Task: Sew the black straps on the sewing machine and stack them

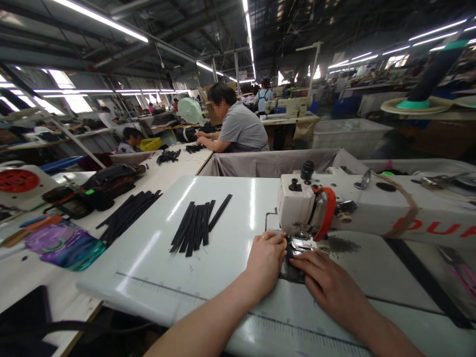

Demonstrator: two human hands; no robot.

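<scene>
A white sewing machine [297, 203] with an orange-red guard stands on a pale table. Right below its needle area, my left hand [265, 258], wearing a ring, is closed with its fingertips bent down beside the metal presser foot [302, 245]. What those fingertips pinch is hidden. My right hand [327, 277] lies low with fingers stretched toward the same foot, their tips resting at its near side. Between the two hands shows a dark patch [290, 267]; I cannot tell whether it is cloth or machine plate. Left of the hands lies a bunch of black strips [195, 225].
More black strips [130, 213] lie on the neighbouring table beside a purple-teal pouch [67, 245]. A long black band [427, 282] crosses the tabletop at right, near pink-handled scissors [459, 270]. A ruler scale runs along the front edge. A co-worker [241, 124] sits beyond a grey cloth-lined bin [267, 161].
</scene>
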